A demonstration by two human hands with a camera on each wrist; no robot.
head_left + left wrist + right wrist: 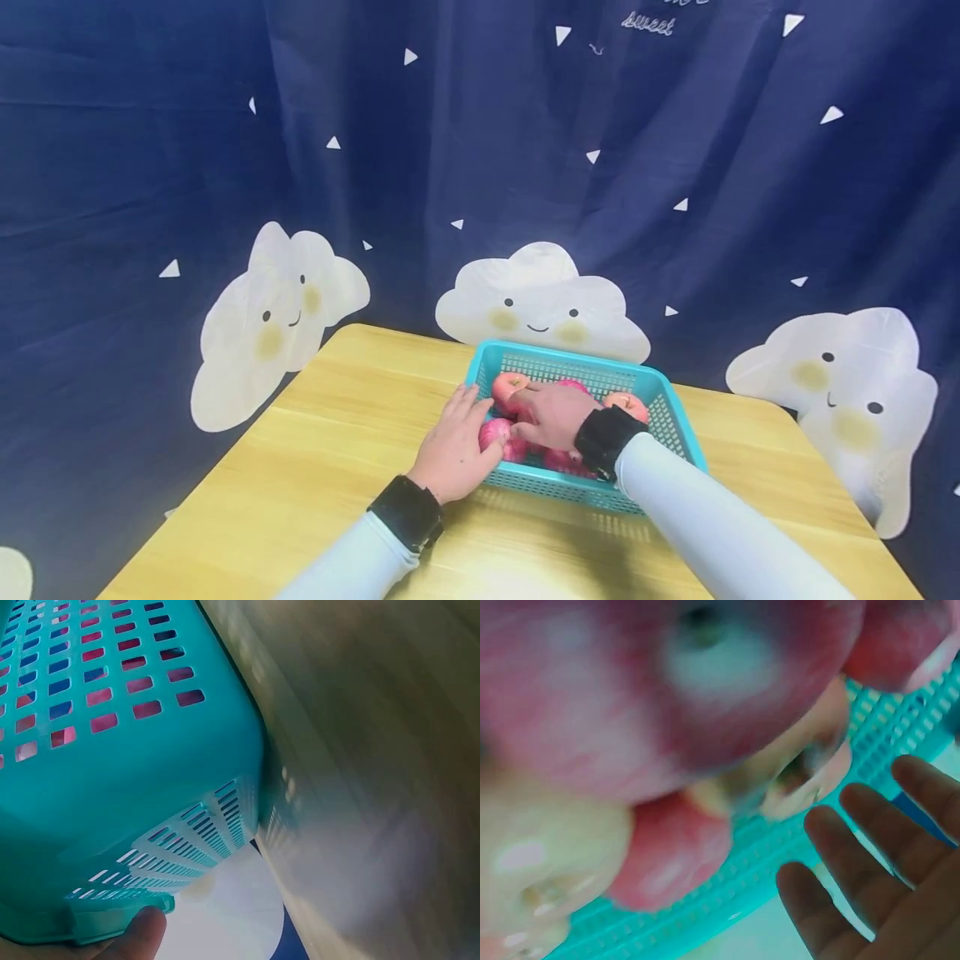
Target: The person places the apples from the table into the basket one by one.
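Observation:
Several red and pink apples point(497, 435) lie in a turquoise plastic basket point(675, 417) with mesh walls. My left hand point(455, 450) rests on the basket's left end with its fingers stretched out. In the left wrist view, one fingertip point(146, 930) touches the rim beside the outer wall point(135, 776). Inside the basket, my right hand point(557, 414) reaches over the apples, close to one near the left end. The right wrist view shows spread fingers point(847, 877), apart from the large near apple point(667, 690). Some apples are hidden beneath the right hand.
The basket stands on a light wooden table point(315, 467), towards its far side. Behind hangs a dark blue curtain point(487, 167) with white triangles and smiling clouds. Black bands point(408, 512) circle both wrists.

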